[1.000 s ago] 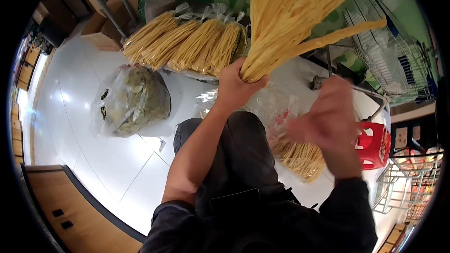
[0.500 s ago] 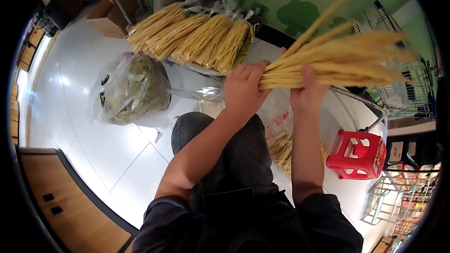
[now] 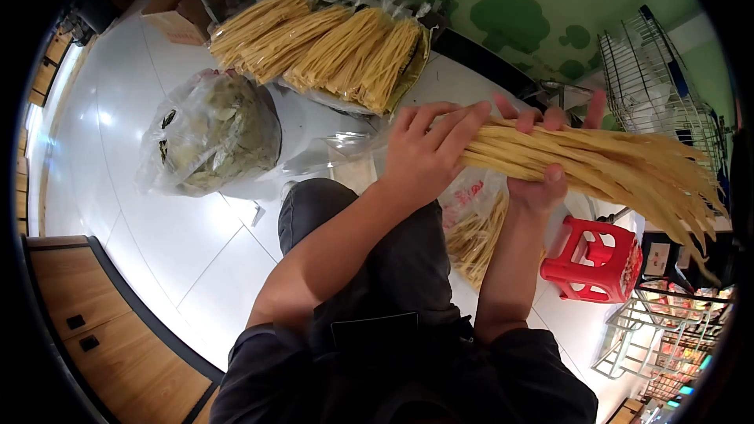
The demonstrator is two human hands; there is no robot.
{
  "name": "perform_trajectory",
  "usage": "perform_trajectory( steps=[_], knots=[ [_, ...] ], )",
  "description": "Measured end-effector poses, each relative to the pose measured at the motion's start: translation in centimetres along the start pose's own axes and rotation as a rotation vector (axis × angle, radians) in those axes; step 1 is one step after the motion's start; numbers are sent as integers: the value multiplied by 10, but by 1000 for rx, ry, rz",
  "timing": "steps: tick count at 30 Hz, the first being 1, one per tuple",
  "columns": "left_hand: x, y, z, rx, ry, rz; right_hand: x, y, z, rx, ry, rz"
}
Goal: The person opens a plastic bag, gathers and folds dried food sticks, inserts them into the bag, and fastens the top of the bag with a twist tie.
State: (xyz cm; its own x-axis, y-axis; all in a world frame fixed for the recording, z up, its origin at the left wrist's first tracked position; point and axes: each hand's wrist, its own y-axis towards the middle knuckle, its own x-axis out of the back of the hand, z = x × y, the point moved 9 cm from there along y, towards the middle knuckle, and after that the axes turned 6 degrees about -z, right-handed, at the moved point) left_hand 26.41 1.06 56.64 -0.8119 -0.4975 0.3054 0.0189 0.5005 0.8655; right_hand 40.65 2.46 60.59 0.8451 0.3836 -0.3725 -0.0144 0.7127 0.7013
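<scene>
A thick bundle of long yellow dried bean curd sticks (image 3: 597,159) lies across my two hands, its loose ends fanning and drooping to the right. My left hand (image 3: 428,149) is closed around the left end, fingers over the top. Farther along, my right hand (image 3: 538,192) supports the bundle from beneath, thumb in front and fingertips showing behind the sticks. Below my hands on the floor, a clear plastic bag (image 3: 471,196) with red print holds more sticks, partly hidden by my right forearm. Several clear bags of similar sticks (image 3: 322,47) lie side by side ahead.
A large clear bag of pale dried pieces (image 3: 224,133) stands on the tiled floor to the left. A red plastic stool (image 3: 593,259) is at the right, near a wire shopping cart (image 3: 648,71). A cardboard box (image 3: 174,16) and wooden cabinet (image 3: 118,330) lie leftward.
The sticks' loose ends have swung down from a raised, blurred spread and now droop at the right. My right hand has shifted slightly right and lower, its fingers more spread behind the bundle.
</scene>
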Motion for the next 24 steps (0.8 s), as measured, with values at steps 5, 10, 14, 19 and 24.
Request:
perform_trajectory(
  steps=[5, 10, 14, 19, 24],
  knots=[
    [6, -3, 2, 168, -351, 7, 1, -1, 18, 57, -51, -18],
    [-1, -19, 14, 396, -793, 52, 7, -4, 41, 118, -101, -95],
    [-9, -21, 12, 483, -968, 368, 5, -8, 46, 94, -106, -50],
    [-23, -34, 23, 698, -1126, 545, 1, -15, 47, 72, -65, 0],
    [-17, -26, 23, 604, -955, 591, 3, -17, 52, 62, -22, 19]
  ],
)
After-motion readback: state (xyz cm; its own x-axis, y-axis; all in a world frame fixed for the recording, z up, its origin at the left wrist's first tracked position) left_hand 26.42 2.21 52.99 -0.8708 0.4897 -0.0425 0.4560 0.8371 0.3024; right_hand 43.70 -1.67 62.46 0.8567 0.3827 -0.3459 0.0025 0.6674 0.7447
